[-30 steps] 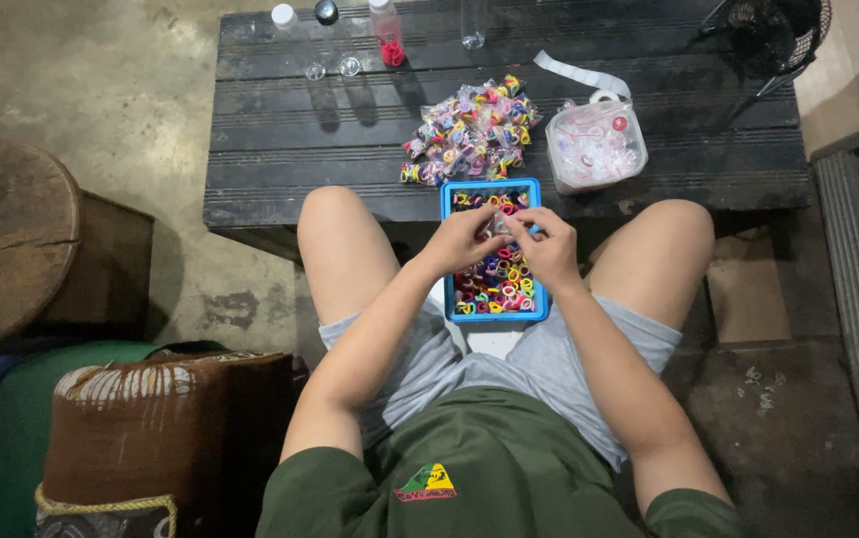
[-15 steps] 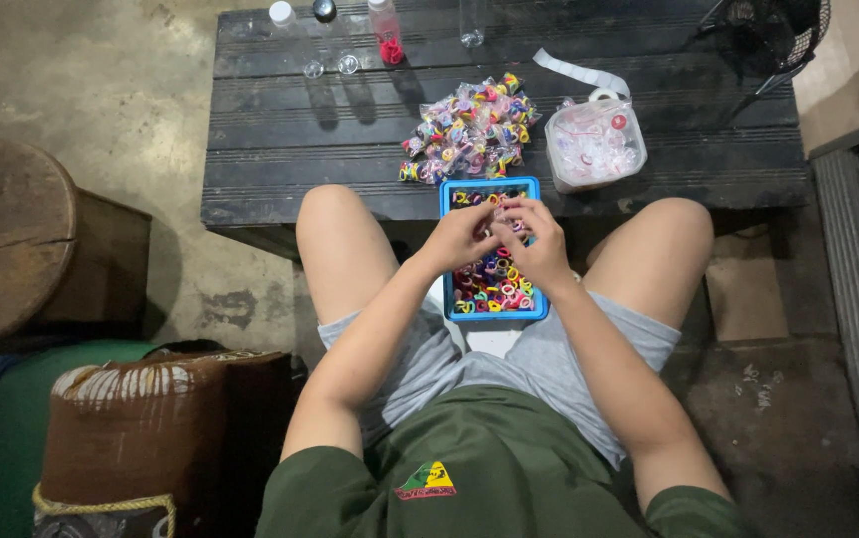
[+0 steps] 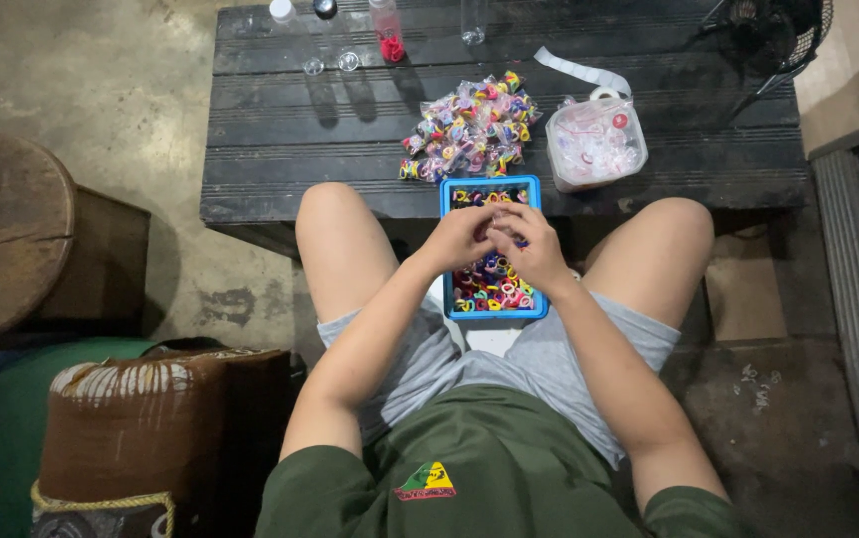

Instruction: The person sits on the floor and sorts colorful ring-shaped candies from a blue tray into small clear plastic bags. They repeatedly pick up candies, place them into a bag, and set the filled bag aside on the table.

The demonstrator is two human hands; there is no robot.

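Observation:
A blue tray [image 3: 446, 197] full of small colourful rings rests between my knees, its far end against the dark wooden table [image 3: 280, 120]. My left hand [image 3: 459, 237] and my right hand [image 3: 532, 249] meet over the tray's middle, fingers pinched together on a small item too tiny to make out. A pile of colourful packed rings [image 3: 467, 128] lies on the table just beyond the tray. To its right stands a clear plastic tub [image 3: 597, 143] with small pieces inside.
Small clear bottles [image 3: 386, 28] and caps line the table's far edge. A white strip [image 3: 581, 72] lies behind the tub. A round wooden stool [image 3: 6, 244] stands at left, a brown bag [image 3: 141, 428] at lower left, a fan [image 3: 768, 30] at upper right.
Both hands stay over the tray and have shifted only slightly; the fingers keep working on the small item.

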